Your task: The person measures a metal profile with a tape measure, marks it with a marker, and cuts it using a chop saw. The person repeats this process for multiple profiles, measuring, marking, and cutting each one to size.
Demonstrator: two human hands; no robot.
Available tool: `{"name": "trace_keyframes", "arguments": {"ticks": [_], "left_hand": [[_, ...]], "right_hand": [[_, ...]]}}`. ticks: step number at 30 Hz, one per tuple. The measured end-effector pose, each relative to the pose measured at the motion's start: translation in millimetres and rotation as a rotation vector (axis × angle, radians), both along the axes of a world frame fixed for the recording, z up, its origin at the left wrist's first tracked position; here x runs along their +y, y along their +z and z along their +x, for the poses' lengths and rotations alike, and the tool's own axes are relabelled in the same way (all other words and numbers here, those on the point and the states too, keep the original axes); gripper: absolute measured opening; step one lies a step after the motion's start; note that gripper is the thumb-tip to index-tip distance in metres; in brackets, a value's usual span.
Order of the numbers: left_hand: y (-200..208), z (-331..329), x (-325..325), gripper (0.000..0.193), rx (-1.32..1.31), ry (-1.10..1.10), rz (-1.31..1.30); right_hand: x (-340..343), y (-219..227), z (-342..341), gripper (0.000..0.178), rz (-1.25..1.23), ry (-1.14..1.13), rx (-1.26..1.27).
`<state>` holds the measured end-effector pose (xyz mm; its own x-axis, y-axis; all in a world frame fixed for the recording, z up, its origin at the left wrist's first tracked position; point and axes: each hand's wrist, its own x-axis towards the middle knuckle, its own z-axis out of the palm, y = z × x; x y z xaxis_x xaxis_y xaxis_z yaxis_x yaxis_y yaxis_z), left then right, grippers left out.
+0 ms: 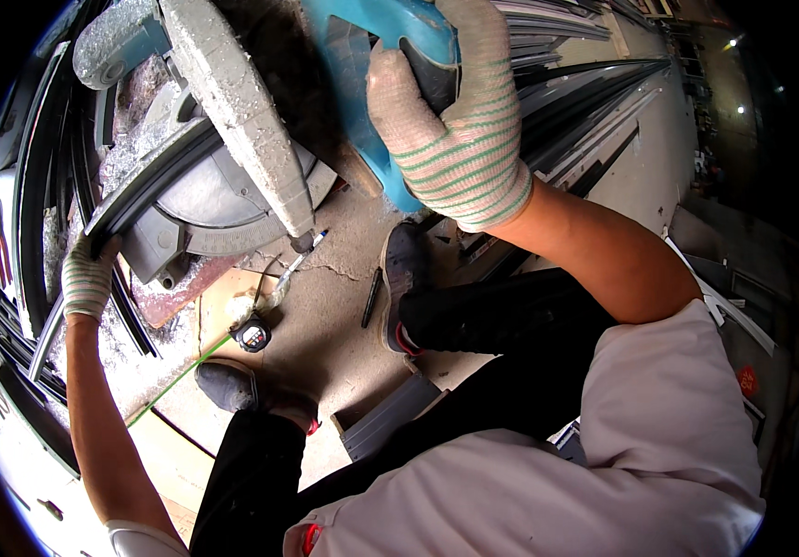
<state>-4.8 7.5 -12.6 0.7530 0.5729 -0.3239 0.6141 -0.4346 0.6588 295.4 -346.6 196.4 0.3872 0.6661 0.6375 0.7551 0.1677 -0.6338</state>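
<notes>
The cutting step appeared to be in hand: the gloved right hand (pixel 455 121) was clenched around the blue handle (pixel 390 56) of the mitre saw (pixel 223 121), while the gloved left hand (pixel 88 278) gripped the dark aluminium profile (pixel 144 190) lying across the saw's bed. In my judgement, the next move called for a firm hold on the profile. A small red round label (pixel 747 379) lay on the floor at right, and a tape measure (pixel 253 334) by the shoes.

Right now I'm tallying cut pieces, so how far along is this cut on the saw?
Done: the dark profile strip lies on the saw table, amid chips. In hand: the left hand pins the strip, and the right hand grips the blue saw handle. Left: I cannot see the blade meeting the strip. The tape measure lies on the floor.
</notes>
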Motion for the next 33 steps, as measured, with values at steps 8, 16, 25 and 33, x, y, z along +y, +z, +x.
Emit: {"name": "trace_keyframes", "arguments": {"ticks": [8, 16, 25, 33], "left_hand": [[-3, -2, 2, 0.039, -0.032, -0.023, -0.014], [5, 3, -4, 0.037, -0.007, -0.016, -0.038], [5, 3, -4, 0.039, 0.012, 0.007, -0.023], [2, 1, 0, 0.039, -0.006, -0.044, 0.019]], "right_hand": [[-7, -1, -1, 0.053, -0.064, -0.106, -0.092], [-8, -9, 2, 0.049, -0.044, -0.115, -0.156], [-10, -13, 4, 0.048, -0.044, -0.138, -0.218], [-13, -14, 4, 0.052, -0.057, -0.133, -0.223]]}}
